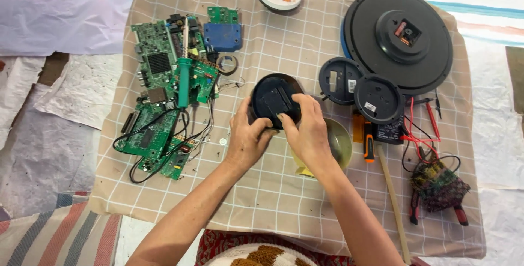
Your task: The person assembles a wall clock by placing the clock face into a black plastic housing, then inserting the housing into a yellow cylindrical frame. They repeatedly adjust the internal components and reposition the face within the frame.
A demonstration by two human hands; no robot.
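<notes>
Left arm: my bare forearm rises from the lower left and slants up toward the middle.
Left hand: back facing up, fingers curled inward to the right, thumb lying along the top, closed in a grip.
Right arm: my bare forearm comes from the lower right, angling up and left.
Right hand: back up, fingers bent and pressed down, closed in a grip.
Spacing: my fingertips nearly meet.
</notes>
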